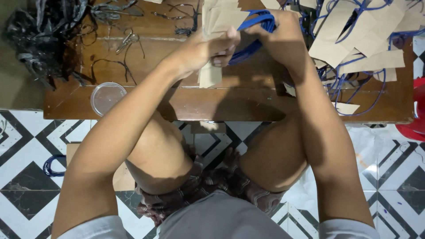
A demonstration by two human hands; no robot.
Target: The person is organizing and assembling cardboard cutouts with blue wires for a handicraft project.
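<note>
Left hand is pinching a stack of brown kraft-paper tags over the low wooden table; right hand is gripping a bundle of blue cords just beside it; more tags with blue cords are lying piled to the right; small metal scissors, a round clear plastic lid and a black tangled cord heap are sitting to the left.

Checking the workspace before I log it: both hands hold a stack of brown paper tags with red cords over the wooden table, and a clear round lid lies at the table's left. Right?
Not quite. The head view shows the cords are blue, not red. The rest holds: left hand and right hand hold the brown paper tags over the wooden table, clear round lid at left.
</note>
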